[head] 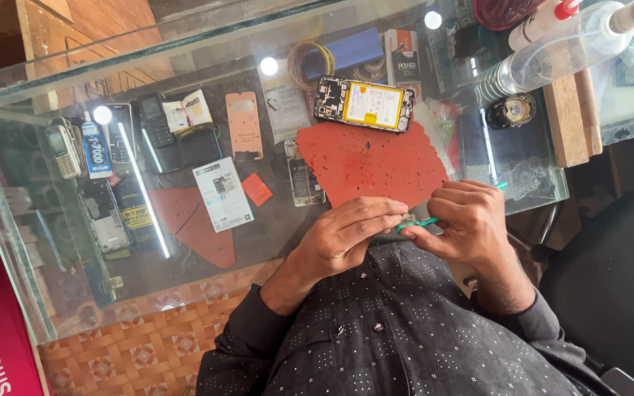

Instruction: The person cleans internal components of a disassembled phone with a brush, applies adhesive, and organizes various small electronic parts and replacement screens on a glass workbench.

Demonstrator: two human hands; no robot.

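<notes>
A glass-topped display bench (pixel 185 66) fills most of the view, with old phones and small packets lying under its glass. On the glass lies a ragged red rubber work mat (pixel 376 165), pocked with small holes. At the mat's far edge rests an opened smartphone with its back cover off (pixel 363 104), its yellow-labelled battery showing. Past it, near the bench's corner, a clear plastic squeeze bottle with a white nozzle (pixel 552 55) lies tilted beside a wooden block (pixel 563 121), and a small round metal part (pixel 514 110) stands just beside them.

At the near edge of the mat, close to the dark dotted shirt (pixel 405 330), the two hands meet. The left hand (pixel 350 235) is curled, its fingertips pinched on a small grey part (pixel 407 218) that is mostly hidden between the fingers. The right hand (pixel 467 220) is closed around a thin teal plastic pry tool (pixel 416 224), whose tip touches the small part; a teal end shows beyond the knuckles. Both hands hover just above the bench edge.
</notes>
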